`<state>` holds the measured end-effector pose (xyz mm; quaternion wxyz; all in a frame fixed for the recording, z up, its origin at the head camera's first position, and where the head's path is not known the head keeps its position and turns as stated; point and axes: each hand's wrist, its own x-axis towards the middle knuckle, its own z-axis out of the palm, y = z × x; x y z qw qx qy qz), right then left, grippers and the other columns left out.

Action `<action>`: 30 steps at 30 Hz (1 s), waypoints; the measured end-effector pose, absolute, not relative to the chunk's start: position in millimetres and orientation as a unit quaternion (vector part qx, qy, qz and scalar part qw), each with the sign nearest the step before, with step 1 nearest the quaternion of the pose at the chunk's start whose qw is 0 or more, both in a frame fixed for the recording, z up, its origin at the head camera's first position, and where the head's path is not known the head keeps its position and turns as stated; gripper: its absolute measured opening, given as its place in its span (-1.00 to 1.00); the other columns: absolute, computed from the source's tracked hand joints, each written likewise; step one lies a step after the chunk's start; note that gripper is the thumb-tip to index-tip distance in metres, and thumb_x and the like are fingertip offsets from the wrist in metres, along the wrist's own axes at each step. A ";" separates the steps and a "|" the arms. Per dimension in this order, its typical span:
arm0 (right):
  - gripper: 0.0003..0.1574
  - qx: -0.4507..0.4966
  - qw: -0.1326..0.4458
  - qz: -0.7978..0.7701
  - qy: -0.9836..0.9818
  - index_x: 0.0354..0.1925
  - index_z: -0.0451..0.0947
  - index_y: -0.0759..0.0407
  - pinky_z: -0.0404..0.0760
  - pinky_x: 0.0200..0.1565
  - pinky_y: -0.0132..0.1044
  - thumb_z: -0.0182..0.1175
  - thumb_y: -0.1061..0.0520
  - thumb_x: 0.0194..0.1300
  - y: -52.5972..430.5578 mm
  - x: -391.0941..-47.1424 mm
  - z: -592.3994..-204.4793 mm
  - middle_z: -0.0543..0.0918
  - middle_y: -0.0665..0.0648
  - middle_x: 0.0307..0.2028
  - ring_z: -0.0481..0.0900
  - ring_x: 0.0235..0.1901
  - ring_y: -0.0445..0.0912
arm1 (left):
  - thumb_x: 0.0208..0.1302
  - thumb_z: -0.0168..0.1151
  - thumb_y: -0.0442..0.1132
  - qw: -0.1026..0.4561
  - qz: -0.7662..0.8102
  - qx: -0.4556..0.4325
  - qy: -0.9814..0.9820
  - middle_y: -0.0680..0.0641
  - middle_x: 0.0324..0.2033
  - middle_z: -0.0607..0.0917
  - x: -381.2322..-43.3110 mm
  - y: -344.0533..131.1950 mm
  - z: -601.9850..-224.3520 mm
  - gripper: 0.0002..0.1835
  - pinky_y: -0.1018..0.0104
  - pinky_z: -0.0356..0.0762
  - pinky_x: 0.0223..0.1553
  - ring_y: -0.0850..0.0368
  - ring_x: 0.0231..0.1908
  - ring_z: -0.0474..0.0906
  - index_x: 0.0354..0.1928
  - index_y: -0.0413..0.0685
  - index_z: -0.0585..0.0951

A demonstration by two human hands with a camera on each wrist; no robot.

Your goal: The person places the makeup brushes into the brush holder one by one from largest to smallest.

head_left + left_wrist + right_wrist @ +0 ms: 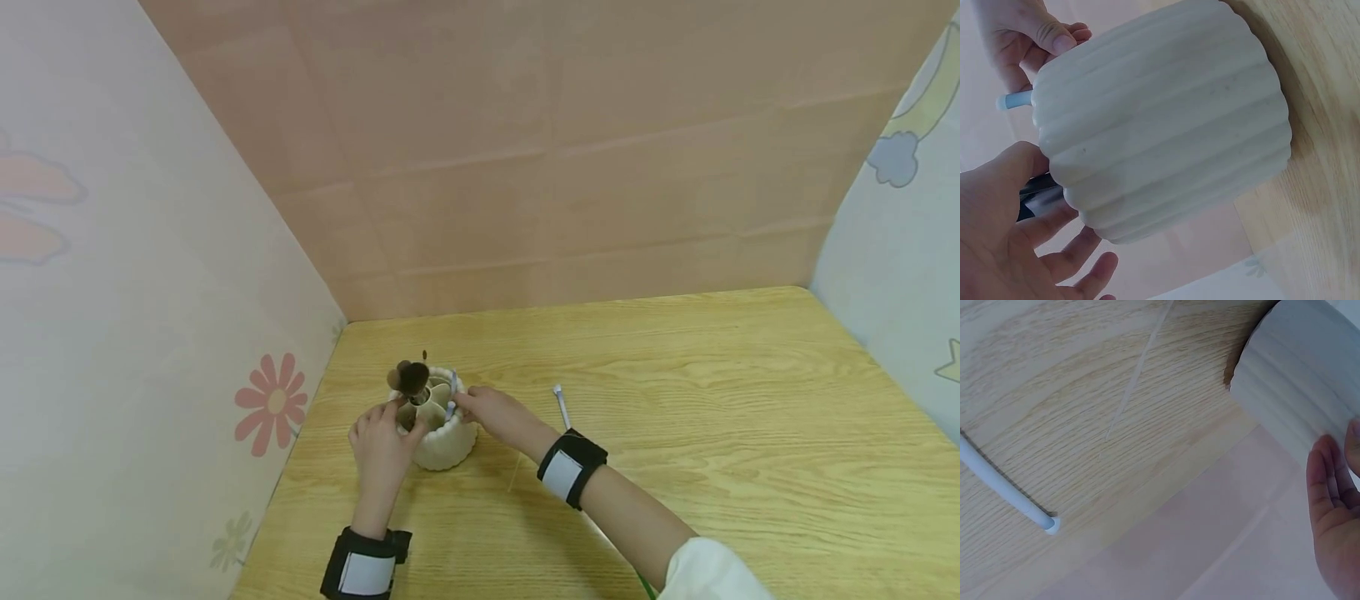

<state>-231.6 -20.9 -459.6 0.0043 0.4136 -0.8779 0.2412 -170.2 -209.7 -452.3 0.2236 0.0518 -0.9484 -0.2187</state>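
Note:
A cream ribbed brush holder point(445, 448) with petal-like compartments stands upright on the table, its wall filling much of the left wrist view. Dark-headed makeup brushes point(412, 377) rise from it, and a thin dark-tipped one point(424, 356) shows behind. My left hand point(378, 442) grips the rim at the near left, thumb and fingers apart; something black point(1041, 194) lies behind its thumb. At the right rim my right hand point(498, 414) pinches the wall, fingertips outside point(1325, 469). Close to it, light blue sticks with pale ends point(450, 410) stand in the holder.
Another light blue stick point(561, 406) lies on the wooden table point(712, 400), partly hidden by the right wrist. A thin clear stick point(1138, 372) lies nearer the holder. Something green point(647, 586) shows beneath the right forearm. A patterned wall point(187, 333) borders the left side.

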 end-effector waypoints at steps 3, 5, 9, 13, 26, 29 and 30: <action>-0.54 0.415 0.010 0.237 -0.878 0.03 0.45 0.14 0.64 -0.13 -0.27 0.06 0.49 0.22 -21.1 -231.9 -459.6 0.65 0.17 -0.19 0.71 -0.18 -0.05 | 0.06 0.37 -0.10 0.221 -0.216 0.049 -0.950 -0.30 -0.11 0.67 -170.4 -210.4 -452.1 -0.64 -0.24 0.29 0.04 -0.36 -0.03 0.51 -0.12 -0.15 0.66; -0.55 0.416 0.013 0.239 -0.877 0.02 0.46 0.13 0.64 -0.12 -0.29 0.07 0.49 0.22 -21.0 -232.2 -460.0 0.66 0.16 -0.18 0.71 -0.19 -0.06 | 0.08 0.35 -0.10 0.216 -0.213 0.047 -0.952 -0.30 -0.10 0.66 -170.7 -210.8 -451.5 -0.64 -0.23 0.30 0.04 -0.35 -0.02 0.50 -0.12 -0.14 0.66; -0.58 0.416 0.002 0.257 -0.872 0.03 0.47 0.15 0.64 -0.09 -0.29 0.05 0.46 0.26 -20.6 -232.5 -460.4 0.66 0.16 -0.13 0.71 -0.18 -0.06 | 0.11 0.31 -0.10 0.197 -0.213 0.044 -0.956 -0.32 -0.05 0.64 -171.8 -212.8 -449.2 -0.64 -0.25 0.29 0.06 -0.36 0.02 0.47 -0.08 -0.15 0.64; -0.62 0.412 -0.013 0.270 -0.870 0.04 0.48 0.15 0.64 -0.08 -0.29 0.04 0.41 0.30 -20.6 -232.5 -460.6 0.66 0.17 -0.09 0.70 -0.18 -0.05 | 0.16 0.28 -0.10 0.175 -0.213 0.037 -0.961 -0.33 -0.01 0.61 -172.5 -215.5 -447.7 -0.63 -0.28 0.28 0.08 -0.39 0.06 0.45 -0.04 -0.17 0.63; -0.63 0.409 -0.012 0.267 -0.873 0.03 0.48 0.15 0.64 -0.08 -0.28 0.06 0.40 0.30 -20.4 -232.2 -459.8 0.65 0.18 -0.09 0.71 -0.16 -0.04 | 0.06 0.35 -0.12 0.179 -0.212 0.038 -0.960 -0.27 -0.08 0.67 -173.8 -217.6 -445.0 -0.63 -0.25 0.26 0.09 -0.32 0.00 0.51 -0.08 -0.10 0.66; -0.62 0.411 -0.011 0.270 -0.871 0.05 0.48 0.14 0.64 -0.08 -0.27 0.05 0.40 0.30 -19.9 -232.0 -459.7 0.65 0.17 -0.09 0.71 -0.17 -0.04 | 0.07 0.35 -0.13 0.184 -0.203 0.027 -0.962 -0.25 -0.09 0.68 -173.7 -218.4 -444.3 -0.66 -0.27 0.24 0.12 -0.31 0.01 0.51 -0.11 -0.11 0.67; -0.62 0.413 -0.010 0.272 -0.869 0.05 0.49 0.14 0.64 -0.08 -0.27 0.05 0.40 0.30 -19.7 -231.9 -459.9 0.66 0.17 -0.10 0.70 -0.17 -0.04 | 0.08 0.35 -0.14 0.182 -0.201 0.024 -0.962 -0.25 -0.08 0.68 -173.5 -218.6 -443.7 -0.67 -0.27 0.23 0.12 -0.31 0.02 0.51 -0.11 -0.11 0.67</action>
